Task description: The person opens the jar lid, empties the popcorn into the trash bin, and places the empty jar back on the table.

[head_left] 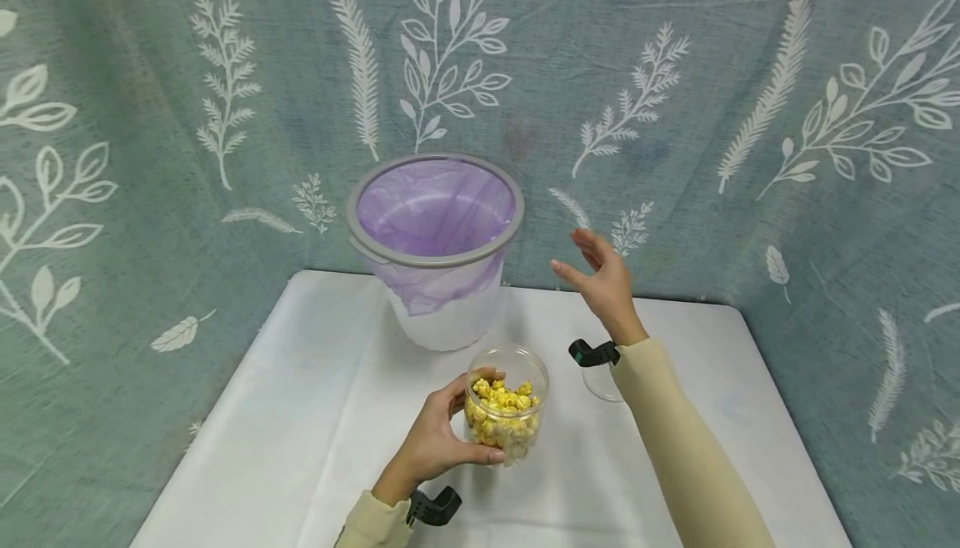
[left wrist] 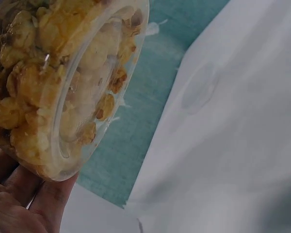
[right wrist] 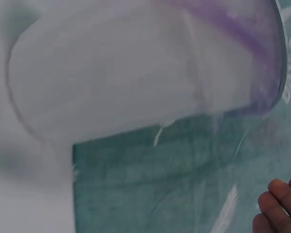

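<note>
My left hand (head_left: 438,435) grips a clear plastic jar (head_left: 507,356) from its left side, thumb in front and fingers behind. Yellow popcorn (head_left: 504,408) fills roughly the lower half of the jar, whose top has no lid on it. The left wrist view shows the jar's base (left wrist: 87,97) raised above the white table. My right hand (head_left: 604,283) is in the air, fingers apart and nothing in them, to the right of a bin (head_left: 442,323) with a grey rim and a purple liner. In the right wrist view its fingertips (right wrist: 276,201) show at the right edge.
A clear round lid (head_left: 600,383) lies on the white table (head_left: 300,381), partly hidden under my right wrist. The bin stands near the table's back edge. Green curtains (head_left: 517,106) with white leaf prints hang at the back and both sides.
</note>
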Demonstrator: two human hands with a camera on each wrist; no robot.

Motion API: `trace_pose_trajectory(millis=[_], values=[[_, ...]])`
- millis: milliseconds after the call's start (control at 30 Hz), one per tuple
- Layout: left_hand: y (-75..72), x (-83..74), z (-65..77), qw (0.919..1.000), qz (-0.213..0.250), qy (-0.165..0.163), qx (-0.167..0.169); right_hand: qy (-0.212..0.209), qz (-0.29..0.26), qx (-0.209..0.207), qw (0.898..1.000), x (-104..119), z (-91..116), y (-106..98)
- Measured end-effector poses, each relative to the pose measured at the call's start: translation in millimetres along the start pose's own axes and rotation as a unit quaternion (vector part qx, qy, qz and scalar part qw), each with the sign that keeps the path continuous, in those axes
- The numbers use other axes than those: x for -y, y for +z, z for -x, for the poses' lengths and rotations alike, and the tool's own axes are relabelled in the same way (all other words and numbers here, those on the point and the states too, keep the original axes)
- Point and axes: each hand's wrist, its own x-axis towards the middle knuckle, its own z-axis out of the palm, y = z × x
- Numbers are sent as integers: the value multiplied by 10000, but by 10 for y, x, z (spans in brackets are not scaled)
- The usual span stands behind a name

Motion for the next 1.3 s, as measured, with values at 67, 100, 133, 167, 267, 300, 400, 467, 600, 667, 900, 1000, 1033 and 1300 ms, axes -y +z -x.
trace_pose_trajectory(millis=[67, 100, 133, 167, 267, 300, 400, 467, 600, 667, 900, 1000, 1033, 1300], values=[[-23, -16, 8, 10000, -19, 55, -20, -183, -180, 54, 9997, 233, -64, 71], [-34, -23, 12, 10000, -28, 60, -36, -267, -287, 88, 9992, 335, -92, 104], [-46, -31, 15, 9999, -40, 82, -47, -344, -360, 113, 9987, 437, -113, 136], [-58, -37, 20, 9999, -67, 80, -77, -396, -426, 127, 9982, 534, -131, 171], [-101, -57, 30, 9996, -163, 147, -157, -474, -542, 132, 9973, 663, -202, 281], [-118, -67, 31, 9996, -185, 142, -186, -475, -555, 123, 9973, 659, -236, 318], [-184, -101, 34, 9990, -276, 227, -286, -476, -617, 36, 9970, 592, -347, 447], [-241, -127, 40, 9987, -301, 235, -346, -526, -689, -33, 9962, 520, -413, 526], [-386, -185, 69, 9981, -339, 213, -467, -710, -874, -201, 9934, 435, -477, 642], [-479, -216, 91, 9977, -344, 210, -547, -766, -974, -273, 9919, 417, -489, 686], [-902, -375, 136, 9937, -539, 370, -913, -869, -1239, -280, 9881, 415, -515, 792], [-1120, -524, 128, 9907, -711, 424, -1082, -870, -1281, -285, 9875, 404, -523, 807], [-1200, -590, 121, 9893, -801, 419, -1143, -856, -1316, -287, 9872, 399, -523, 809], [-1907, -1154, -9, 9634, -2014, 291, -1747, -780, -1604, -314, 9835, 387, -512, 800]])
